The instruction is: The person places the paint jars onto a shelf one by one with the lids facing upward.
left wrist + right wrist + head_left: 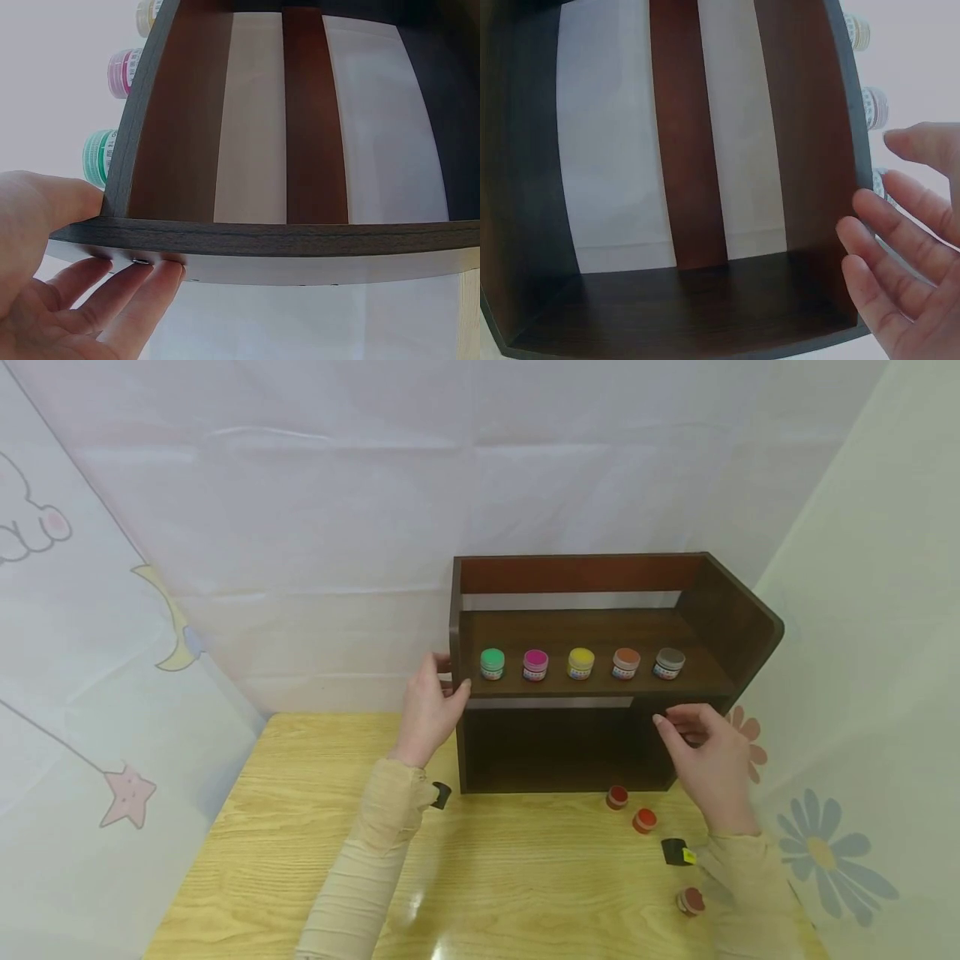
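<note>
A dark wooden two-tier shelf [570, 685] stands at the back of the table. My left hand [432, 708] grips its left side panel, thumb at the front edge and fingers on the outer face. My right hand [705, 756] is in front of the shelf's lower right side, fingers loosely curved and nothing between them. Along the upper tier stand a green paint jar [492, 664], a magenta jar [535, 666], a yellow jar [581, 664], an orange-brown jar [626, 663] and a dark grey jar [668, 663].
On the wooden table [300, 827], a dark red jar [617, 797] and a red jar [644, 821] stand before the shelf. A brownish-red jar [691, 902] sits near the right forearm. Patterned cloth walls [862, 710] enclose the sides and back.
</note>
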Action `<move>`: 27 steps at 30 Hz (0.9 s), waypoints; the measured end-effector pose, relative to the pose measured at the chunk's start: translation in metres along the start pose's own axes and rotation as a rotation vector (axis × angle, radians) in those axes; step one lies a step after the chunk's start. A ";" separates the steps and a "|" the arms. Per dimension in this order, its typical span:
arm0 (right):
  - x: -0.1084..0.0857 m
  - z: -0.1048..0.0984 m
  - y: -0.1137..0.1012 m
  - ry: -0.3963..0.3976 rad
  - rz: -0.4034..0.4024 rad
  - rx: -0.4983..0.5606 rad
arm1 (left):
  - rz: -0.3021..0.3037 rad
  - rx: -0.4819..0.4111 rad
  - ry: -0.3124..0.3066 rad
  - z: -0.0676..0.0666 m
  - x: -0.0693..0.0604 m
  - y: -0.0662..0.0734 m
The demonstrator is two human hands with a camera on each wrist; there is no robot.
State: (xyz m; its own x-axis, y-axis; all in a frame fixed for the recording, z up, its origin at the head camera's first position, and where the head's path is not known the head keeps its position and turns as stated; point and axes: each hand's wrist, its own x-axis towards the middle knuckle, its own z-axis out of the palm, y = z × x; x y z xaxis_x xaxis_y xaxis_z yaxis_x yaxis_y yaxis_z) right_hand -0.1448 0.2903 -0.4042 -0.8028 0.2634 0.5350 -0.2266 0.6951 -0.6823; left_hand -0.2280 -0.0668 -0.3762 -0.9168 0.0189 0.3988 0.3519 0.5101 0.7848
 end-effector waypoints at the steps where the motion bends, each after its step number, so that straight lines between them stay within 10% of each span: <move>1: 0.000 0.000 0.002 0.017 0.014 -0.005 | 0.000 -0.001 0.000 0.000 0.000 0.000; 15: 0.018 -0.011 0.023 0.263 0.094 -0.012 | -0.055 -0.095 -0.035 -0.003 -0.010 -0.009; 27: 0.041 -0.021 0.039 0.397 0.267 0.005 | -0.085 -0.057 -0.049 -0.057 -0.038 -0.032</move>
State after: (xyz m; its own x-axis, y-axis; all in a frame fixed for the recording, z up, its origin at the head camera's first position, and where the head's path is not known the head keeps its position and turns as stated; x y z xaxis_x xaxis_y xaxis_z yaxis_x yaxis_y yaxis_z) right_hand -0.1749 0.3425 -0.3985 -0.5610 0.6677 0.4893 -0.0446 0.5659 -0.8233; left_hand -0.1933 -0.1331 -0.3895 -0.9515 0.0199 0.3071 0.2812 0.4619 0.8412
